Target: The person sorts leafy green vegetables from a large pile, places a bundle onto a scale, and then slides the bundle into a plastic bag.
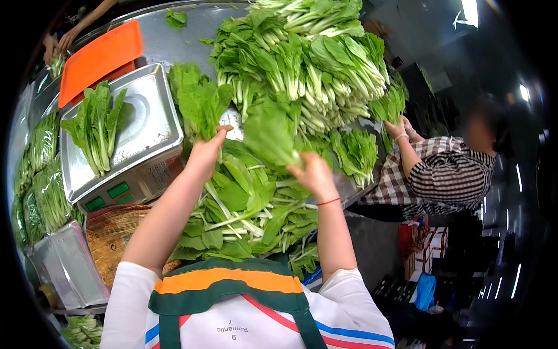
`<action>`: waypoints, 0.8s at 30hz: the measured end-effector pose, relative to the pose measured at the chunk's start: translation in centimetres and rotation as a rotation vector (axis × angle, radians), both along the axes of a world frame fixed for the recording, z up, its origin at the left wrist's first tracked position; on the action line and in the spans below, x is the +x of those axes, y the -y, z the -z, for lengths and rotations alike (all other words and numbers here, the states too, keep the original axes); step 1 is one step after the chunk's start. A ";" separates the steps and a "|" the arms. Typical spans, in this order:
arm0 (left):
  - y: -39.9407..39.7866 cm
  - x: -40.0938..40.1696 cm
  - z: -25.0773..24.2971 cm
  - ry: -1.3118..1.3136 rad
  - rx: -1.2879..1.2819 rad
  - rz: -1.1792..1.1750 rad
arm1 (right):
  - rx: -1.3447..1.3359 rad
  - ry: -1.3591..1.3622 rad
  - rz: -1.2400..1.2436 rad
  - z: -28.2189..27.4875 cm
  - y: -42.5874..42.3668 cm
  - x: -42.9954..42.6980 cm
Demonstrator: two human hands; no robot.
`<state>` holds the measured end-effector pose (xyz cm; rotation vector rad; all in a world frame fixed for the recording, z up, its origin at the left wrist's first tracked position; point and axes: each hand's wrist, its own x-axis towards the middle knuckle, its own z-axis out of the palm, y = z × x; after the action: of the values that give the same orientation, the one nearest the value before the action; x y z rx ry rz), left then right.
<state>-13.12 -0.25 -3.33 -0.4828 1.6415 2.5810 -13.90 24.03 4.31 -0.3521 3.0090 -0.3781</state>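
My left hand [214,141] grips a bunch of leafy greens [200,104] by its stems, just right of the scale. In my right hand [311,168] is another leafy green [271,135], blurred, held at the stem end with its leaves pointing up and left. Below and between my hands lies a loose heap of leaves and pale stems [244,209], close to my apron. A large pile of leafy greens [301,65] with white stems rises beyond my hands. A small bunch [98,126] rests on the metal pan [152,126] of the weighing scale at the left.
Orange plastic trays [102,56] lie behind the scale. Bagged greens [50,192] and a stack of clear plastic bags [72,266] are at the far left. A co-worker in checked clothing [444,174] holds greens at the right; another person's hands [59,46] show at the upper left.
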 end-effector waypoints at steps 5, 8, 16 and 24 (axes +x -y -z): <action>-1.5 8.3 -3.0 0.046 0.266 0.080 | -0.416 -0.041 0.166 4.0 -1.7 3.0; -1.8 11.3 -3.4 0.089 0.380 0.135 | -0.780 -0.098 0.295 3.7 -1.2 3.5; -3.0 12.2 -5.4 0.031 0.387 0.086 | -1.746 0.612 0.313 3.3 2.5 8.3; -2.9 13.2 -4.5 -0.039 0.342 0.020 | -1.414 0.515 0.270 3.2 6.5 11.3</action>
<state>0.07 2.63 1.16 -0.3920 1.1660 2.7886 -2.61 17.50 1.12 0.1069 1.8022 -2.1332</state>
